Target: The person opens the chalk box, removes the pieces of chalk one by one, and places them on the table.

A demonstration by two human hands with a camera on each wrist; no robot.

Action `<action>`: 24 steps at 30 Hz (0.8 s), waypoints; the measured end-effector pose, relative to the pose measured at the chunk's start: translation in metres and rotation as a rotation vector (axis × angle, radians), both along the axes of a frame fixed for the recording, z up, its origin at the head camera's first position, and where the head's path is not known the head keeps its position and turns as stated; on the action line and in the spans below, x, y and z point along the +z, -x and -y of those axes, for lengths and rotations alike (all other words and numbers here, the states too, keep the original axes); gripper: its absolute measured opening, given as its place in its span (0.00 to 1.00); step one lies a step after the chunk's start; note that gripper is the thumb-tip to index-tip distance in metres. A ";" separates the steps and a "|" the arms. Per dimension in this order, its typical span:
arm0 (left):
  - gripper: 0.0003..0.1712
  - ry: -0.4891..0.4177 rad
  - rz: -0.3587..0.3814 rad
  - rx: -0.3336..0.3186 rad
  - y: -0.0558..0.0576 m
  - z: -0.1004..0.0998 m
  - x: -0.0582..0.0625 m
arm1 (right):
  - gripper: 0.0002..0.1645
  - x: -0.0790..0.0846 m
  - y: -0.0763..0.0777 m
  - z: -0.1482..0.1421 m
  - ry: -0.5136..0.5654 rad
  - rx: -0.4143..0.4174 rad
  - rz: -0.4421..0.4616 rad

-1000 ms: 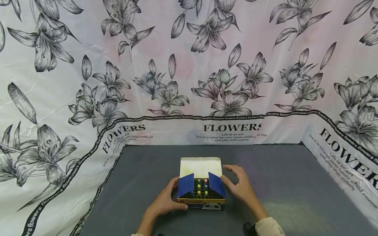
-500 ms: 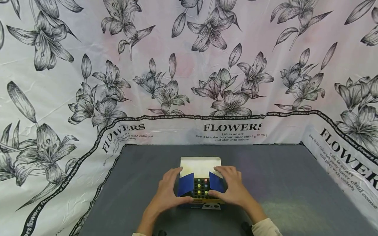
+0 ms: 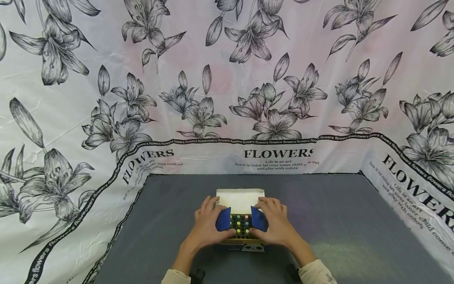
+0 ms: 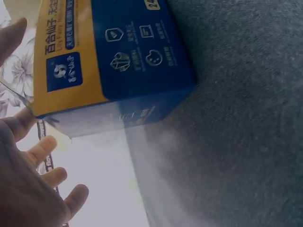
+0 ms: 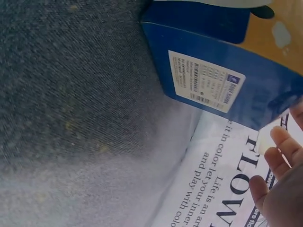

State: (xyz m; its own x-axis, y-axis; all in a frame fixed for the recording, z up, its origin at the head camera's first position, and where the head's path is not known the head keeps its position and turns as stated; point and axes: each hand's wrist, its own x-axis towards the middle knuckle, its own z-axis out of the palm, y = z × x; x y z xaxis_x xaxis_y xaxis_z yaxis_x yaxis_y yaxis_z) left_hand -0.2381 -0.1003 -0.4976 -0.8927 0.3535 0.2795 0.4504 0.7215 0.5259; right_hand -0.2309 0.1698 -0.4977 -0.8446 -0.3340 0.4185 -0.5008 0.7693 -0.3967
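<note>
A blue and yellow cardboard box [image 3: 253,247] sits on the table with its cream lid [image 3: 240,200] raised at the back. Inside, several coloured round tips [image 3: 239,223] show in a dark grid of holes. My left hand [image 3: 205,227] is at the box's left side, fingers touching the blue left flap [image 3: 223,219] and thumb over the front edge. My right hand [image 3: 278,227] mirrors it beside the blue right flap [image 3: 259,219]. In both wrist views the outer fingers are spread and loose beside the box; the thumbs' contact is partly hidden.
Dark grey cloth [image 3: 170,209] covers the table around the box. A white flower-printed curtain [image 3: 198,118] closes off the back and sides. The right wrist view shows a white barcode label [image 5: 206,81] on the box's side.
Both hands have come in over the box, from its sides to the flaps. The left flap now leans further inward, and the left hand has shifted right. The box has stayed in place.
</note>
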 end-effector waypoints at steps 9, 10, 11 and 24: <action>0.32 -0.074 -0.060 0.029 0.001 0.016 0.003 | 0.39 0.006 -0.002 -0.014 0.124 0.008 -0.051; 0.33 -0.081 -0.065 0.034 0.000 0.018 0.004 | 0.40 0.007 -0.003 -0.016 0.138 0.012 -0.057; 0.34 -0.087 -0.071 0.039 0.000 0.020 0.004 | 0.40 0.008 -0.003 -0.018 0.148 0.013 -0.068; 0.30 -0.128 -0.223 0.115 -0.007 0.044 0.000 | 0.16 0.004 -0.010 -0.044 0.175 -0.029 -0.196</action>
